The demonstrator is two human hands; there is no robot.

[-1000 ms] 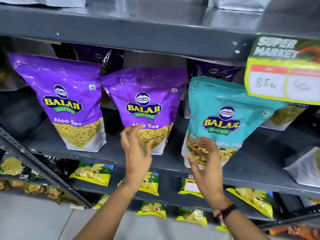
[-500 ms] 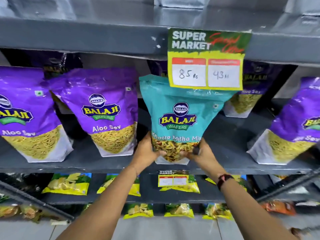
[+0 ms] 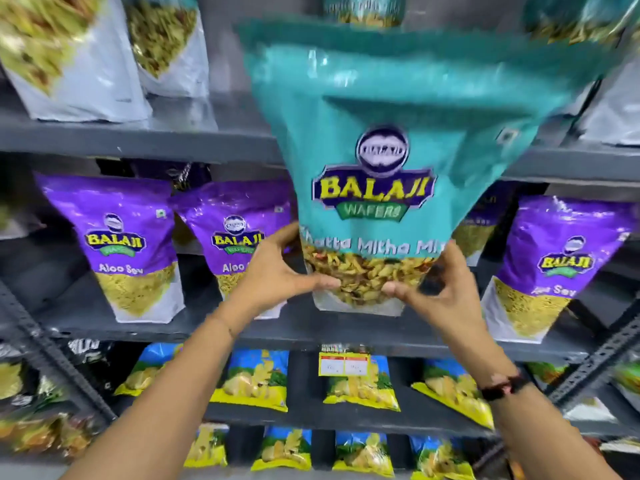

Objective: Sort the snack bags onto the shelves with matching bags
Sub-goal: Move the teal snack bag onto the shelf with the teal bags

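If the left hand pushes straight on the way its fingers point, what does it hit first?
The left hand already grips the teal bag, fingers pointing up and right. Past it, likely the grey shelf edge above, though depth is unclear.

The teal Balaji bag (image 3: 381, 140) is the Khatta Mitha Mix one: big stand-up pouch, logo in the middle, clear window at the bottom showing the mixed snack, white base strip. It's upright and off the shelf, held up by its lower corners, its blurred top reaching in front of the upper shelf (image 3: 138, 140). Matching teal bags (image 3: 363, 8) stand up there, only their bottoms showing. On the middle shelf (image 3: 173, 327) the purple Aloo Sev bags (image 3: 121, 244) stand upright in a row. Lower down are blue-and-yellow chip bags (image 3: 256, 379), lying tilted.
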